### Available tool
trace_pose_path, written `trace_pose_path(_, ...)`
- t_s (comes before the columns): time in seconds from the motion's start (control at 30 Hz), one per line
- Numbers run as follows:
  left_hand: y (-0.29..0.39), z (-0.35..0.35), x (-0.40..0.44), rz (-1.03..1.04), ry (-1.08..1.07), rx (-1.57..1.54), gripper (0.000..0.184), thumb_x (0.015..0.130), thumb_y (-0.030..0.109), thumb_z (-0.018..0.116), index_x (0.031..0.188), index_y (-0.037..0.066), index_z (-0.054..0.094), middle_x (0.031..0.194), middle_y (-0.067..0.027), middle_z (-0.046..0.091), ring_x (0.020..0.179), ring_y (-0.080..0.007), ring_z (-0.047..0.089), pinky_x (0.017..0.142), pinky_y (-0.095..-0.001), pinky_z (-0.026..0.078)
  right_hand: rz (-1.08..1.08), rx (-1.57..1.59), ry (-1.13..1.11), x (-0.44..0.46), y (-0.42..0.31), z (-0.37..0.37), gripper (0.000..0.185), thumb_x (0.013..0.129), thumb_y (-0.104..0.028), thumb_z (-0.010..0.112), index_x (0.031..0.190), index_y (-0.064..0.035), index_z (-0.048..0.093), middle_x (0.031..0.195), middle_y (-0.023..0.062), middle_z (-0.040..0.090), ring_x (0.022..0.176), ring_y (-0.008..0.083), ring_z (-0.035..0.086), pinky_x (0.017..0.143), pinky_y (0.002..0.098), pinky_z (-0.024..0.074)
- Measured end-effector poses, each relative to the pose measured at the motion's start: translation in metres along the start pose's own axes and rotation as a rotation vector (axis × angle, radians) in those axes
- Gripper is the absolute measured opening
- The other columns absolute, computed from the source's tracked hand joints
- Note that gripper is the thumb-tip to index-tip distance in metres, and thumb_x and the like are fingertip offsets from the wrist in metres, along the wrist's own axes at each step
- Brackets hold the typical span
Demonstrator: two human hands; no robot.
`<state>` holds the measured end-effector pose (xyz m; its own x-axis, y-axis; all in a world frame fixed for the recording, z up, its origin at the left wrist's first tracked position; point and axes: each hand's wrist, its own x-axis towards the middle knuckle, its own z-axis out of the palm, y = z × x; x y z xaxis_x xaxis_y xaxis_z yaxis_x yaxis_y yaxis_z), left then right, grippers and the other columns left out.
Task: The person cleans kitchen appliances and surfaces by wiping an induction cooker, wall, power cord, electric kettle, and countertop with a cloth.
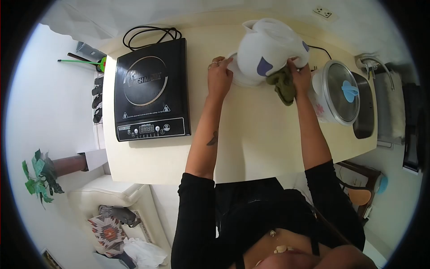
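Observation:
A white electric kettle (268,45) with purple-blue markings is at the back of the counter, its spout toward the upper left. My right hand (299,77) is closed around the kettle's handle. A dark green cloth (283,85) hangs from that same hand, against the kettle's side. My left hand (220,77) pinches the rim of the white round kettle base (244,80), which shows partly from under the kettle. Whether the kettle rests on its base or is raised from it, I cannot tell.
To the left lies a black induction cooker (151,89) with its coiled cord (150,36). On the right, a white pot (320,98) with a glass lid (344,96) stands beside the sink (365,107). The cream countertop (251,143) has its front edge near my body.

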<state>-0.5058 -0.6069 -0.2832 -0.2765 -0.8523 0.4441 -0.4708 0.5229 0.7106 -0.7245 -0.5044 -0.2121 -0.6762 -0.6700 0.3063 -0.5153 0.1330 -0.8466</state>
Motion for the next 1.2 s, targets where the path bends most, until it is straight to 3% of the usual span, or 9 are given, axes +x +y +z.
trace_pose_path(0.07, 0.005, -0.006, 0.005, 0.019, -0.159, 0.105, 0.04, 0.07, -0.003, 0.055, 0.105, 0.014, 0.064, 0.114, -0.017, 0.057, 0.096, -0.0366, 0.056, 0.085, -0.0436, 0.046, 0.031, 0.084, -0.021, 0.004, 0.006, -0.001, 0.025, 0.082, -0.023, 0.069, 0.095, -0.0031, 0.059, 0.086, 0.0069, 0.065, 0.08, 0.0158, 0.061, 0.074, 0.0287, 0.046)
trace_pose_path(0.3, 0.011, -0.01, 0.004, 0.088, -0.158, 0.207, 0.042, 0.068, -0.006, 0.054, 0.102, 0.015, 0.065, 0.114, -0.0154, 0.055, 0.094, -0.0366, 0.056, 0.083, -0.0434, 0.046, -0.015, 0.056, 0.018, -0.003, 0.015, 0.003, 0.024, 0.082, -0.022, 0.069, 0.093, -0.0031, 0.06, 0.085, 0.0064, 0.065, 0.079, 0.0145, 0.06, 0.074, 0.0282, 0.0455)
trace_pose_path(0.4, 0.003, -0.007, 0.006, 0.077, -0.253, 0.183, 0.043, 0.068, -0.006, 0.053, 0.105, 0.015, 0.063, 0.113, -0.0161, 0.055, 0.093, -0.0374, 0.056, 0.082, -0.0435, 0.047, -0.015, 0.067, 0.013, -0.004, 0.018, 0.001, 0.023, 0.083, -0.021, 0.069, 0.092, -0.0027, 0.06, 0.085, 0.0059, 0.065, 0.079, 0.0142, 0.06, 0.074, 0.0277, 0.0454)
trace_pose_path(0.47, 0.003, -0.005, 0.01, 0.07, -0.14, 0.155, 0.043, 0.068, -0.006, 0.055, 0.106, 0.014, 0.063, 0.109, -0.0137, 0.057, 0.093, -0.0379, 0.057, 0.074, -0.0437, 0.051, -0.025, 0.133, -0.016, -0.004, 0.02, 0.002, 0.02, 0.084, -0.018, 0.067, 0.095, -0.0013, 0.06, 0.088, 0.0051, 0.065, 0.081, 0.0134, 0.059, 0.075, 0.026, 0.0445)
trace_pose_path(0.8, -0.021, -0.009, 0.035, -0.12, -0.389, -0.085, 0.052, 0.067, -0.003, 0.055, 0.117, 0.011, 0.059, 0.107, -0.0183, 0.058, 0.097, -0.0349, 0.057, 0.081, -0.0405, 0.05, -0.024, 0.017, -0.081, -0.01, 0.001, 0.013, 0.025, 0.082, -0.018, 0.07, 0.098, -0.0013, 0.061, 0.09, 0.0075, 0.067, 0.083, 0.0157, 0.062, 0.076, 0.0284, 0.0467)
trace_pose_path(0.87, -0.015, -0.009, 0.027, -0.155, -0.341, -0.014, 0.05, 0.068, -0.005, 0.054, 0.116, 0.008, 0.058, 0.119, -0.0207, 0.053, 0.109, -0.0383, 0.051, 0.093, -0.043, 0.044, -0.013, -0.071, -0.045, -0.013, -0.003, 0.021, 0.033, 0.081, -0.021, 0.071, 0.104, 0.0, 0.059, 0.095, 0.0126, 0.067, 0.087, 0.0214, 0.065, 0.077, 0.0316, 0.0483)
trace_pose_path(0.97, -0.014, -0.006, 0.014, -0.229, -0.274, -0.27, 0.055, 0.067, -0.005, 0.053, 0.121, 0.004, 0.053, 0.129, -0.0233, 0.044, 0.119, -0.0396, 0.043, 0.097, -0.0433, 0.041, -0.014, -0.019, -0.104, -0.017, -0.006, 0.018, 0.047, 0.08, -0.028, 0.07, 0.112, 0.0027, 0.057, 0.104, 0.016, 0.065, 0.096, 0.0234, 0.062, 0.083, 0.0321, 0.0458)
trace_pose_path(1.1, -0.007, -0.002, -0.008, -0.173, -0.257, -0.22, 0.063, 0.066, -0.002, 0.057, 0.128, 0.001, 0.046, 0.139, -0.0248, 0.031, 0.125, -0.0418, 0.037, 0.1, -0.0448, 0.038, 0.009, -0.049, -0.124, -0.009, -0.001, 0.016, 0.048, 0.08, -0.027, 0.07, 0.116, 0.0011, 0.055, 0.11, 0.0169, 0.063, 0.099, 0.024, 0.062, 0.085, 0.0332, 0.0459)
trace_pose_path(1.2, 0.006, -0.013, -0.009, -0.1, -0.269, -0.151, 0.078, 0.062, 0.006, 0.071, 0.133, 0.0, 0.039, 0.142, -0.0249, 0.024, 0.127, -0.0442, 0.033, 0.101, -0.0478, 0.037, -0.059, -0.054, -0.124, -0.01, -0.001, 0.011, 0.047, 0.08, -0.023, 0.072, 0.116, -0.0003, 0.052, 0.108, 0.0162, 0.064, 0.091, 0.0273, 0.064, 0.077, 0.0337, 0.0491)
